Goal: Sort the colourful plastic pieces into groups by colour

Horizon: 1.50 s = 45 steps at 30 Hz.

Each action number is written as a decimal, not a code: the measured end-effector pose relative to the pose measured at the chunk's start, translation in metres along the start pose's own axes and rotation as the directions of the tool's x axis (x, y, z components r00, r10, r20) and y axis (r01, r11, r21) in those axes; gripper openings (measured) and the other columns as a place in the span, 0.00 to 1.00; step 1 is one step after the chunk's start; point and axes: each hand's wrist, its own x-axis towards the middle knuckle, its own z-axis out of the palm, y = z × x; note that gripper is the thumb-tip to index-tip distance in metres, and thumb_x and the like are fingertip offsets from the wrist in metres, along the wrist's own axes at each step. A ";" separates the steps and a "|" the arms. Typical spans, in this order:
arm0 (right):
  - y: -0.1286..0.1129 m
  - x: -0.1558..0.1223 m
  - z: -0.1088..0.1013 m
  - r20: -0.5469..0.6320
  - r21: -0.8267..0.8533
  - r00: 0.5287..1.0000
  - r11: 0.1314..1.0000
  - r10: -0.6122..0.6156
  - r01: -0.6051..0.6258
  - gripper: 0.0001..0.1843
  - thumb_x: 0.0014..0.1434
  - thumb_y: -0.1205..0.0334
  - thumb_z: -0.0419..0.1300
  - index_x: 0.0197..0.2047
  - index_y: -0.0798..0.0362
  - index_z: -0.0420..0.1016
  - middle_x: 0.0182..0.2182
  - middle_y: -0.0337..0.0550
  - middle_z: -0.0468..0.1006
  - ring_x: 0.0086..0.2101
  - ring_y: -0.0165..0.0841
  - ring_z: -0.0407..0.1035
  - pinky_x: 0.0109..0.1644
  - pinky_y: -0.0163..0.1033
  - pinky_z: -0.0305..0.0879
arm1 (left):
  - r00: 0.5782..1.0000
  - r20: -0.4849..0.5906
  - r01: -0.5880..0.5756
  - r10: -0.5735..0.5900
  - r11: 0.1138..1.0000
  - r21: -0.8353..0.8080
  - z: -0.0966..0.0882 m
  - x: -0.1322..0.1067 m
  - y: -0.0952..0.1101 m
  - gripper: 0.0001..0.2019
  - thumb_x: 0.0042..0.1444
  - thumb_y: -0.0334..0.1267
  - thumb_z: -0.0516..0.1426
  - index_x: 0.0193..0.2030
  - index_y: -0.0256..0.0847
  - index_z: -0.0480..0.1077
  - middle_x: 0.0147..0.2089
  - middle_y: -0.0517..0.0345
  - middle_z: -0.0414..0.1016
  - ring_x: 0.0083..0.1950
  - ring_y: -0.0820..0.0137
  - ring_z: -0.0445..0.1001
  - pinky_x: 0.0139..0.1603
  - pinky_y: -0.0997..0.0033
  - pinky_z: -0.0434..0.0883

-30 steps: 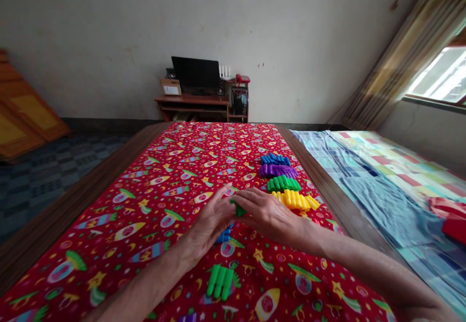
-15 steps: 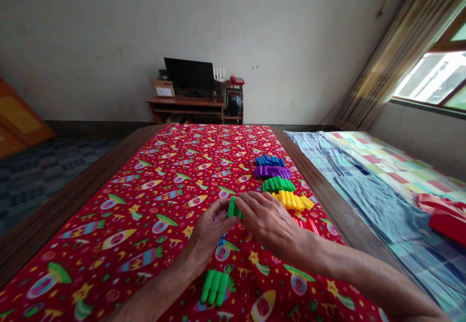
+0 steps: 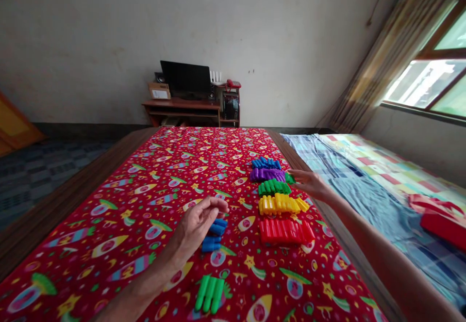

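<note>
My right hand (image 3: 311, 185) reaches to the far right, its fingertips closed on a small green plastic piece (image 3: 289, 178) at the end of the purple row (image 3: 268, 174). My left hand (image 3: 204, 215) hovers over the cloth with loosely bent fingers, nothing visible in them. Just below its fingers lie blue tube-shaped pieces (image 3: 211, 244), partly covered by the hand. Nearer to me are green round-ended pieces (image 3: 210, 294), side by side. On the right, similar plastic pieces stand in colour rows: blue (image 3: 266, 163), green (image 3: 274, 186), yellow (image 3: 282, 204) and red (image 3: 286, 232).
A red cloth (image 3: 145, 225) with rocket prints covers the table, whose brown wooden edge (image 3: 349, 244) shows at the sides. To the right is a bed (image 3: 367, 186) with checked covers. A desk (image 3: 182, 104) with a monitor (image 3: 185, 80) stands against the wall.
My hands, together around green pieces before, are now apart. The right went away and to the right with a green piece; the left shifted slightly left. The red row and blue pieces are more exposed.
</note>
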 end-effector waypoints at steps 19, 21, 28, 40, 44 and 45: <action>0.034 -0.006 0.002 0.215 -0.287 0.976 0.957 0.030 0.034 0.27 0.49 0.67 0.62 0.55 0.54 0.76 0.42 0.48 0.82 0.32 0.36 0.77 0.35 0.34 0.72 | 0.876 0.473 -0.420 0.089 0.622 0.660 -0.037 -0.001 -0.048 0.23 0.55 0.31 0.55 0.58 0.48 0.68 0.60 0.53 0.70 0.61 0.62 0.68 0.64 0.61 0.64; 0.033 -0.005 0.002 0.244 -0.225 0.970 0.974 0.024 0.033 0.27 0.50 0.66 0.63 0.56 0.53 0.75 0.42 0.47 0.82 0.33 0.37 0.78 0.34 0.34 0.72 | 0.870 0.485 -0.439 0.089 0.590 0.677 -0.041 -0.003 -0.065 0.25 0.56 0.31 0.55 0.61 0.50 0.65 0.63 0.54 0.67 0.63 0.62 0.66 0.65 0.61 0.62; 0.026 -0.013 -0.011 0.165 -0.329 0.985 0.940 -0.039 0.092 0.24 0.57 0.59 0.57 0.56 0.58 0.75 0.27 0.44 0.82 0.26 0.34 0.75 0.31 0.33 0.68 | 0.896 0.432 -0.403 0.104 0.599 0.692 -0.032 0.005 -0.063 0.20 0.57 0.36 0.55 0.57 0.47 0.69 0.56 0.52 0.73 0.57 0.61 0.71 0.60 0.62 0.65; -0.125 -0.026 0.054 0.282 -0.156 0.758 0.752 -0.588 0.641 0.17 0.67 0.65 0.50 0.57 0.56 0.70 0.47 0.54 0.78 0.46 0.35 0.74 0.48 0.40 0.71 | 0.975 0.185 0.093 -0.124 0.982 0.167 -0.023 0.021 -0.053 0.22 0.53 0.56 0.59 0.43 0.38 0.73 0.30 0.57 0.77 0.28 0.68 0.73 0.28 0.74 0.67; -0.166 -0.033 0.093 0.430 -0.116 0.606 0.625 -0.669 0.772 0.21 0.67 0.68 0.49 0.62 0.62 0.62 0.59 0.61 0.67 0.60 0.40 0.61 0.61 0.47 0.64 | 0.922 0.362 0.156 -0.135 0.987 -0.028 -0.014 0.012 -0.043 0.26 0.49 0.59 0.62 0.44 0.37 0.75 0.35 0.54 0.78 0.34 0.66 0.75 0.33 0.74 0.70; -0.171 -0.034 0.098 0.459 -0.088 0.575 0.610 -0.677 0.788 0.21 0.67 0.69 0.48 0.62 0.62 0.62 0.60 0.61 0.67 0.61 0.39 0.60 0.61 0.46 0.63 | 0.902 0.411 0.176 -0.132 0.982 -0.072 -0.013 0.010 -0.039 0.27 0.48 0.60 0.62 0.45 0.37 0.76 0.36 0.54 0.78 0.35 0.66 0.75 0.34 0.74 0.70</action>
